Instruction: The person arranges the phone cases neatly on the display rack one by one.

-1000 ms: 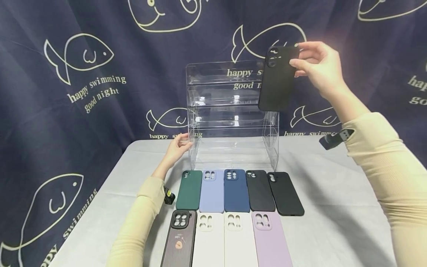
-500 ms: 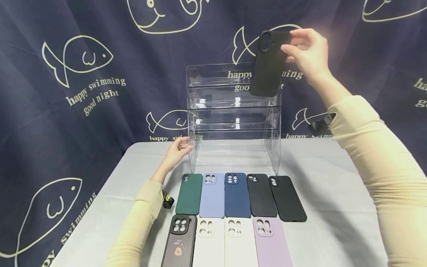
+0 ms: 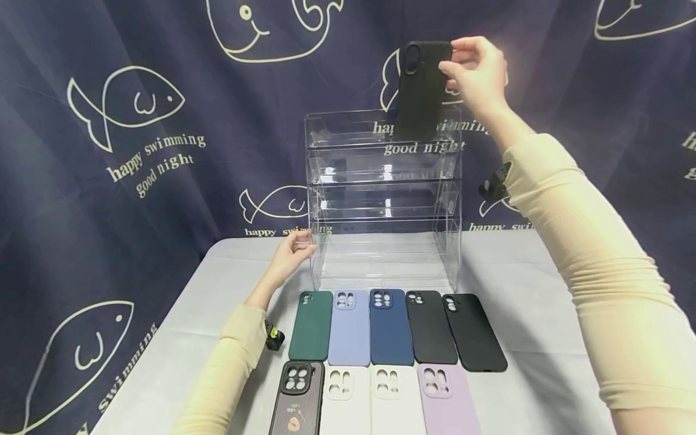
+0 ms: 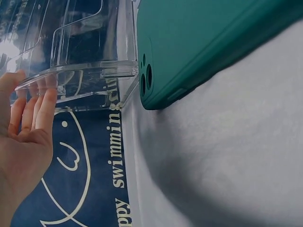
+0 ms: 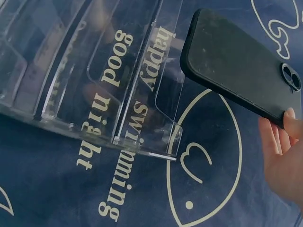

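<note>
By the right hand [image 3: 478,72], a thin matte-black phone case [image 3: 423,90] is pinched between thumb and fingers, along its long edge near the camera-cutout end. It is held raised and near-upright before the top of a tiered clear plastic rack [image 3: 383,202]; whether the rack is touched by its lower end cannot be told. By the left hand [image 3: 288,257], the rack's left side edge is held between thumb and fingers.

The case is judged light, slightly flexible, grippy and hard to break; it is best taken by its long edges, with the flat back left free. The rack looks stiff, slippery and easily scratched, so a side panel suits.

The rack is stood near the far edge of the grey-white table [image 3: 544,302]; two rows of phone cases [image 3: 391,329] are laid before it, towards the table's near edge.
</note>
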Demonstrator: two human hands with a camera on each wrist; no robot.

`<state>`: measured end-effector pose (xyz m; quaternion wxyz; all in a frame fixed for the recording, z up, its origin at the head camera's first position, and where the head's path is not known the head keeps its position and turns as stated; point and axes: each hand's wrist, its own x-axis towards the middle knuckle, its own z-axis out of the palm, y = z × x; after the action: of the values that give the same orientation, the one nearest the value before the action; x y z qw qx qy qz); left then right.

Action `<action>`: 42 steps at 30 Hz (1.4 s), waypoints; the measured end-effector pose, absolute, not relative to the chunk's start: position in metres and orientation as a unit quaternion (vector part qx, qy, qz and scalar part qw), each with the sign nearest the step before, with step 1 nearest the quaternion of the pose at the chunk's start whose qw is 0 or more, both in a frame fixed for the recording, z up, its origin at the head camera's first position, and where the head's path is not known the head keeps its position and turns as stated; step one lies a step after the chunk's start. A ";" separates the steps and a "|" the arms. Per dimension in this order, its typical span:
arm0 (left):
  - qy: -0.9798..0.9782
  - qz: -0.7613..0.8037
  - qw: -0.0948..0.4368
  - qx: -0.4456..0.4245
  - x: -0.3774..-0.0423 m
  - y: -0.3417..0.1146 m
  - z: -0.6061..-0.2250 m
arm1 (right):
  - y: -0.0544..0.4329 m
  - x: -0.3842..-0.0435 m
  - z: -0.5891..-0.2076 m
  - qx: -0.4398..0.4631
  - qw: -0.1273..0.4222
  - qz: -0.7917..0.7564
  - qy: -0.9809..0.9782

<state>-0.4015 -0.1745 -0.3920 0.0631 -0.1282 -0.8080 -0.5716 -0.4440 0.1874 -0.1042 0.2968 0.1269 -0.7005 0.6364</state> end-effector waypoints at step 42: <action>-0.806 -0.576 0.052 -0.131 -0.366 -0.160 -0.377 | 0.180 -0.501 -0.136 0.043 0.284 0.622 -0.729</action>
<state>-0.3656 -0.1602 -0.3767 0.0518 -0.1309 -0.8056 -0.5755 -0.5009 0.1799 -0.1365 0.2843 0.0430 -0.7285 0.6217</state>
